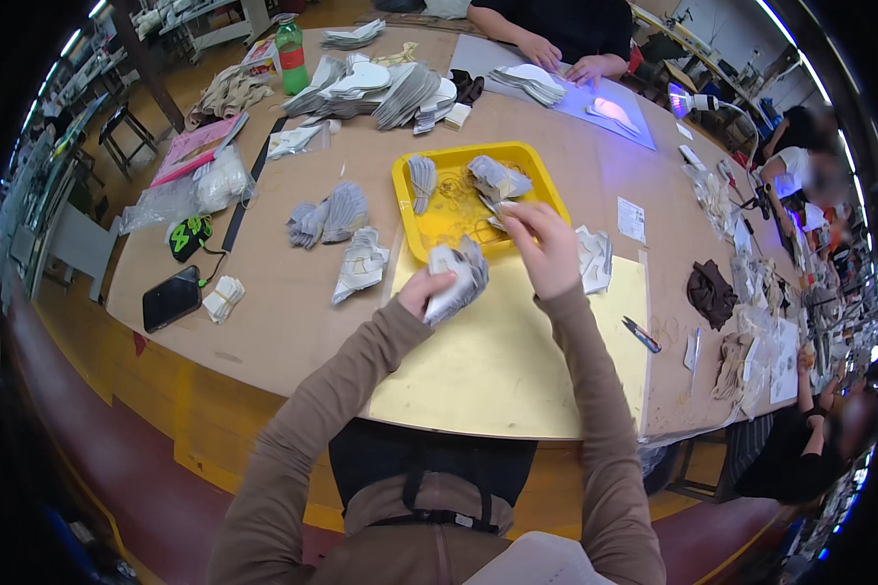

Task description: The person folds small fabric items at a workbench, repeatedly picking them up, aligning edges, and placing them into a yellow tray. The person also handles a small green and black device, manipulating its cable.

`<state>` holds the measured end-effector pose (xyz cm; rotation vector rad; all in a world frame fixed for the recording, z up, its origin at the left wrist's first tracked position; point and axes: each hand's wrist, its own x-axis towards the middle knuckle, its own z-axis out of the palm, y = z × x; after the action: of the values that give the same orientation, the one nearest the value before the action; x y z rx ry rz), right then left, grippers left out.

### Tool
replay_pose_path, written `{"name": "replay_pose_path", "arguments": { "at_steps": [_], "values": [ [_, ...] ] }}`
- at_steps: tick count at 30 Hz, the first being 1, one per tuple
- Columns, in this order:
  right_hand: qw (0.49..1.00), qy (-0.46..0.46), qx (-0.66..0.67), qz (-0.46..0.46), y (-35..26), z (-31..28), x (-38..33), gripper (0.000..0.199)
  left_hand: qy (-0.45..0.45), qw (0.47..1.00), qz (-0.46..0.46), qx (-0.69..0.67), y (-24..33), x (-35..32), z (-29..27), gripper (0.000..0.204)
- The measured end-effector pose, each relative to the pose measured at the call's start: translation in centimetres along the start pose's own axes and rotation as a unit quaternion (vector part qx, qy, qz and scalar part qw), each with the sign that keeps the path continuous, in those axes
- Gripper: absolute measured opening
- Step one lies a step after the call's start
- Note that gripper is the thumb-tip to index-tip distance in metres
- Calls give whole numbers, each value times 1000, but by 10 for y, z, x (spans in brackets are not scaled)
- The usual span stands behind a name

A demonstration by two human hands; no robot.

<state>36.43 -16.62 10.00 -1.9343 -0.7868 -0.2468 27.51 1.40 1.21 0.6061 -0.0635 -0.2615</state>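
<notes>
The fingers of the left hand (pixel 425 294) are mostly hidden by the grey and white bundle (pixel 458 281). The right hand (pixel 546 249) covers part of the yellow tray (pixel 406 207), and whatever is at its fingertips is too small to tell. Across the counter (pixel 283 288), a person (pixel 580 27) is cut off by the upper edge. People (pixel 797 177) at the right are blurred, and a pale shape (pixel 537 562) is cut by the lower edge, its kind unclear

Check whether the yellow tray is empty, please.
Not empty: inside the yellow tray are a grey bundle at left, a whiter bundle at right, and thin loose bands.
</notes>
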Motion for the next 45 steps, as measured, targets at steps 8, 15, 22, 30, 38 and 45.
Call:
{"name": "replay_pose_path", "arguments": {
  "at_steps": [8,15,22,30,38,45],
  "values": [
    [995,-83,51,17,-19,19,-16,41,-39,969,-45,-241,10,-2,-18,55],
    [986,-62,156,3,-5,14,-48,46,37,944,128,300,-6,-2,13,63],
    [941,-62,327,53,-6,60,-82,61,-7,648,208,733,-26,0,8,64],
    [988,65,-128,59,22,13,-12,45,-75,654,250,710,-24,-2,15,56],
    [952,-72,-129,268,61,10,32,42,-86,669,159,721,-20,-2,8,55],
    [986,-50,101,122,113,-32,16,35,-96,663,162,724,-17,0,14,53]
  ]
}}
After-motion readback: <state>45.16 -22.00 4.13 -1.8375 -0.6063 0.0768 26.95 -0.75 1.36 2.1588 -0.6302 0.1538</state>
